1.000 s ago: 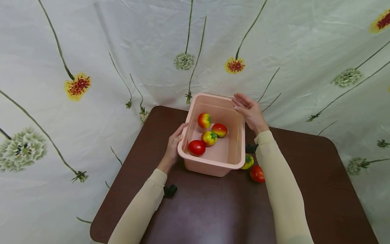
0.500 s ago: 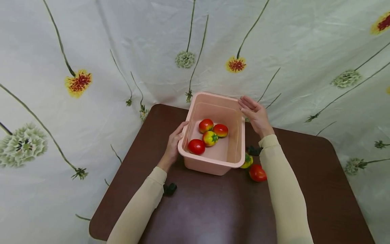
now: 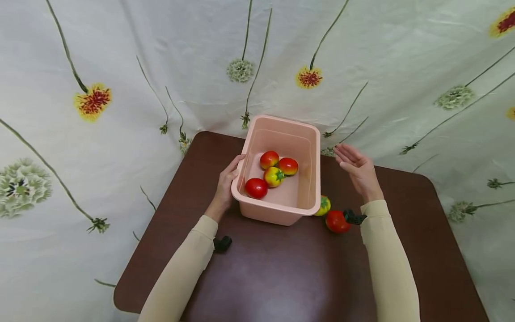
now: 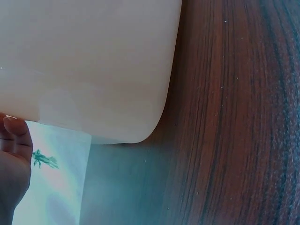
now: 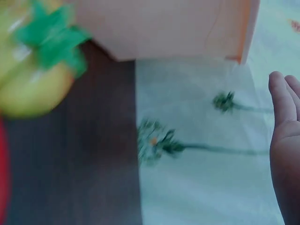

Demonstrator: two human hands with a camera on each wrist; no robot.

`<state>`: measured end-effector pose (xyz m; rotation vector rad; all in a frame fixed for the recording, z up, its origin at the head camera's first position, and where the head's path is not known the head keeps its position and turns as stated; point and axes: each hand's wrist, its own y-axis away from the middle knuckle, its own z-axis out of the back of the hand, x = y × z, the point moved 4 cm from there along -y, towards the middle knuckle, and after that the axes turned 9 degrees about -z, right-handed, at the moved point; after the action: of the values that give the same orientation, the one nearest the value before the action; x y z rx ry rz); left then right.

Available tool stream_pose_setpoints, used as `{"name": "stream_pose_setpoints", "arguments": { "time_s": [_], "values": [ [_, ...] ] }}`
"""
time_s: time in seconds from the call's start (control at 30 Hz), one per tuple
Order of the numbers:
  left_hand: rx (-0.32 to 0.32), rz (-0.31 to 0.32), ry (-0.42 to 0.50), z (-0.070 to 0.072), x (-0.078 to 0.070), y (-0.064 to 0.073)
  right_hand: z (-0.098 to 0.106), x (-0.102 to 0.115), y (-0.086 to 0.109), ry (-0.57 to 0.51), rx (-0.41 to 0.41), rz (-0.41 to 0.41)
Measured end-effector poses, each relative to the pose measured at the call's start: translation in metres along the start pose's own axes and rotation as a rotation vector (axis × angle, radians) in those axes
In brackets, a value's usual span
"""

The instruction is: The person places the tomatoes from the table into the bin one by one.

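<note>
A pink plastic bin (image 3: 279,209) stands on the table and holds several glossy tomato-like fruits, among them a plain red one (image 3: 256,188) and a yellow-green one (image 3: 274,177) with a green leafy top. My left hand (image 3: 223,190) grips the bin's left rim; the left wrist view has its bent fingers right at that edge. To the right of the bin, my right hand (image 3: 359,172) hovers with straight fingers and holds nothing. Below it lie a yellow fruit (image 3: 323,205), partly hidden by the bin, and a red tomato (image 3: 337,222).
The dark brown table (image 3: 261,277) has a rounded corner at the back left. Behind it hangs a pale flowered cloth (image 3: 193,58), close to the bin's far side. Black wrist camera mounts (image 3: 222,244) stick out from the sleeves.
My right hand has moved right and toward me, away from the bin's rim. A red-yellow fruit in the bin has rolled and settled nearer the others. The left hand keeps its place.
</note>
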<state>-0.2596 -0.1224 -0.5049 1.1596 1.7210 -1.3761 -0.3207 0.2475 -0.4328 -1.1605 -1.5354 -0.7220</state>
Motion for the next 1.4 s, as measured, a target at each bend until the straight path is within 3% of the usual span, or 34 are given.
{"name": "stream_pose_setpoints", "arguments": {
  "time_s": [0.17,0.33,0.5,0.67,0.83,1.1,1.2,1.4],
  "values": [
    [-0.014,0.005,0.006,0.007,-0.002,0.001,0.015,-0.019,0.027,-0.023,0.04,0.012],
    [0.0,0.027,0.003,0.006,-0.001,0.003,0.028,-0.04,0.064,0.061,0.079,-0.043],
    [0.034,0.041,0.018,-0.001,0.0,0.003,0.044,-0.056,0.102,0.162,0.04,-0.084],
    [0.021,0.045,0.029,-0.001,0.0,0.004,0.053,-0.072,0.13,0.149,0.004,-0.077],
    [0.008,0.039,0.049,0.0,-0.001,0.002,0.059,-0.081,0.144,0.049,0.001,-0.03],
    [-0.003,0.044,0.041,0.002,-0.005,0.0,0.061,-0.096,0.152,-0.017,-0.01,-0.027],
    [0.002,0.061,0.024,0.002,-0.004,0.001,0.061,-0.102,0.155,0.014,-0.042,-0.047],
    [0.011,0.062,0.027,0.002,-0.002,0.002,0.059,-0.112,0.159,0.187,-0.131,-0.143]
  ]
}}
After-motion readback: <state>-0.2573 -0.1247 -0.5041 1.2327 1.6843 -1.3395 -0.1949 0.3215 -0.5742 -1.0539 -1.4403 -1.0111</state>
